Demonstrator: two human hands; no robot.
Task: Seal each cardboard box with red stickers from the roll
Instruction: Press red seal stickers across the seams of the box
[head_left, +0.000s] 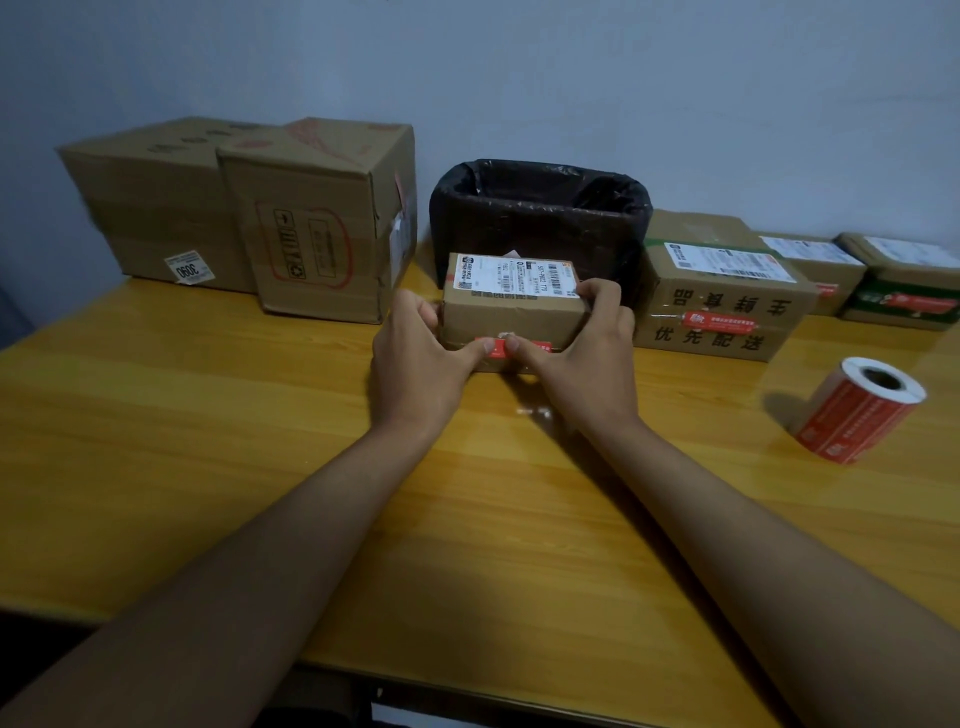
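Right now both hands grip one small box (511, 312) at the centre of the counter (208, 441). The left hand (415, 348) curls round its nine o'clock end, and the right hand (582, 343) round its three o'clock end. Both thumbs press a red sticker (498, 349) onto the near face, likely to smooth it across the seam while the fingers brace the box against the push. The roll (860, 408) lies on its side at three o'clock, within reach for the next peel. Three stickered boxes (722, 306) line the back at two o'clock, apparently finished. Two big boxes (311, 223) sit at ten o'clock, probably waiting. One black-lined bin (540, 208) stands at twelve, just behind the small box.
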